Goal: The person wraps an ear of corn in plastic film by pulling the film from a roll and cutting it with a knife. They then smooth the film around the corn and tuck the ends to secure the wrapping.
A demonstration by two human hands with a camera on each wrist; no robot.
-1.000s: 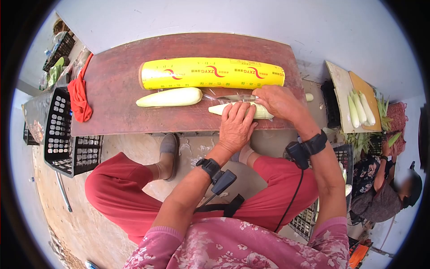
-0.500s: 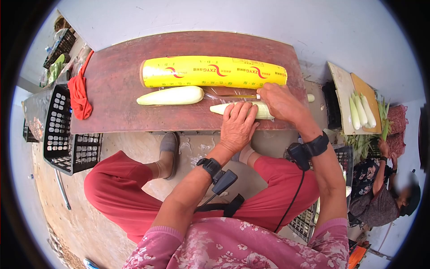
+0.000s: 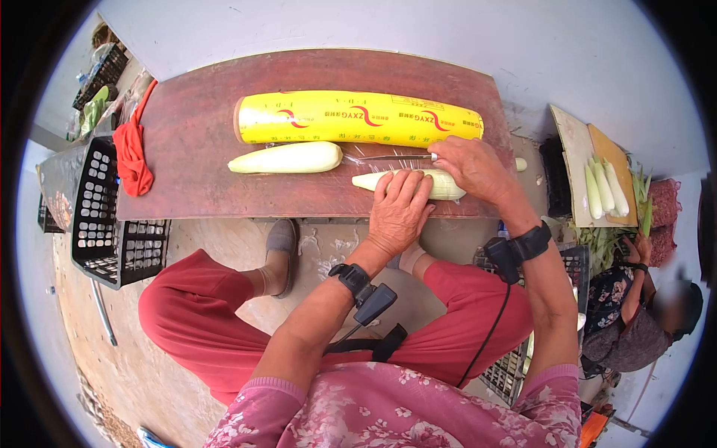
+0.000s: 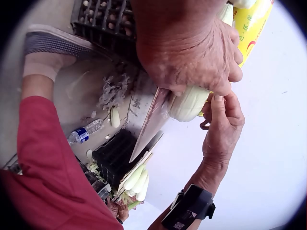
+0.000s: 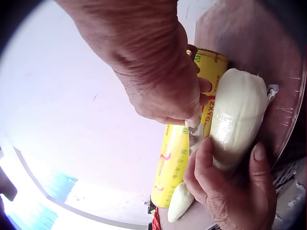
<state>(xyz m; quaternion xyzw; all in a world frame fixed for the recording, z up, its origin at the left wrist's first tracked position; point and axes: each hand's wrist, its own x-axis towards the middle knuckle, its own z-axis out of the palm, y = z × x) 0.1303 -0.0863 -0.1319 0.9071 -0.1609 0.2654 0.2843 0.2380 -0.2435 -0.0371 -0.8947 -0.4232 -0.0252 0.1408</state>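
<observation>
Your left hand (image 3: 396, 213) wraps the pale, ribbed cob (image 3: 363, 181), while your right hand (image 3: 472, 168) clenches a thin knife (image 3: 396, 157), its handle hidden.

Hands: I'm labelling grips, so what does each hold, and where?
Right hand grips a knife by its handle end; left hand grips the near vegetable round its middle.

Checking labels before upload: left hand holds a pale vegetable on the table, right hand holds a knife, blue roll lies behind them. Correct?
Not quite: the roll is yellow, not blue, as the head view shows. Otherwise right: the left hand holds a pale vegetable on the table, and the right hand holds a knife.
</observation>
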